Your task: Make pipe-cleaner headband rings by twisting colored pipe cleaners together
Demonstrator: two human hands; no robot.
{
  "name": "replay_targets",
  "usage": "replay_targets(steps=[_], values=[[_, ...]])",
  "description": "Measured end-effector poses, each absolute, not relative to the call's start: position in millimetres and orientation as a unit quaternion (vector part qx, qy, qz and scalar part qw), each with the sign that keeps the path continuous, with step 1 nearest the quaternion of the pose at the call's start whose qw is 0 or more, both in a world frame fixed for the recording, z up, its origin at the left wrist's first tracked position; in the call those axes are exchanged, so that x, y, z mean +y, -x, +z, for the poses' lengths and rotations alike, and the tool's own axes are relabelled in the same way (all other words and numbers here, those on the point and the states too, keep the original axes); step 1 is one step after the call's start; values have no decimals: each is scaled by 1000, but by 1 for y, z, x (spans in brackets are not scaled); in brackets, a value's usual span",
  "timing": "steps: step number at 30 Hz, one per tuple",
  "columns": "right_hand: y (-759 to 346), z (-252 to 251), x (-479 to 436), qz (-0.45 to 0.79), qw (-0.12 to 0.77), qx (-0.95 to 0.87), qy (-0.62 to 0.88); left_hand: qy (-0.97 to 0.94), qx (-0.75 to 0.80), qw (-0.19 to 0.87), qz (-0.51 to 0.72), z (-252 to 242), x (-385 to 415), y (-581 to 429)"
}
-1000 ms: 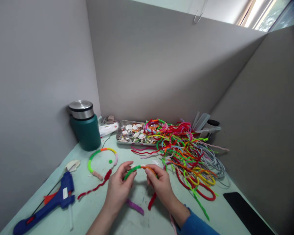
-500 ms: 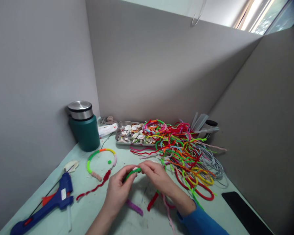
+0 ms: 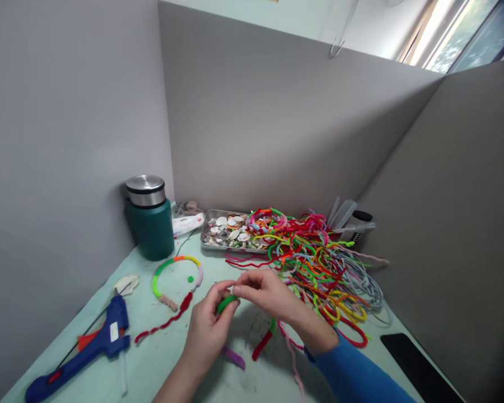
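Note:
My left hand is closed on the green end of a band wrapped in pipe cleaner, held just above the table. My right hand reaches across and pinches the same green piece from the right, fingertips almost meeting the left ones. Most of the band is hidden behind my right hand. Under my hands lie a red pipe cleaner piece, a purple piece and a pink strand.
A multicoloured wrapped band and a red wavy pipe cleaner lie left. A blue glue gun sits front left, a green flask behind. A metal tray of shells, a pipe cleaner heap and a black phone are right.
My right hand has slid left along the band from its orange end to the green end, close to my left hand. The view has shifted slightly.

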State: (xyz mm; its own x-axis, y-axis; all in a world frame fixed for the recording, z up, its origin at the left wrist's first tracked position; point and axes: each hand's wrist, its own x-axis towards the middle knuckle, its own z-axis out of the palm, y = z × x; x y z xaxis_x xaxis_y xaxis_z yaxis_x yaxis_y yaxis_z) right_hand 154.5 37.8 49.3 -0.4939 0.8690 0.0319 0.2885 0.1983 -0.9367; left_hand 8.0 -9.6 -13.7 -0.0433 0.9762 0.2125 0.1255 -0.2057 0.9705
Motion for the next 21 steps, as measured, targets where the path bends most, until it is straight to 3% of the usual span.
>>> replay_targets(steps=[7, 21], values=[[-152, 53, 39, 517, 342, -676, 399, -570, 481, 408, 526, -9, -15, -8], [-152, 58, 37, 421, 288, -758, 406, -581, 477, 408, 519, -9, -15, -7]])
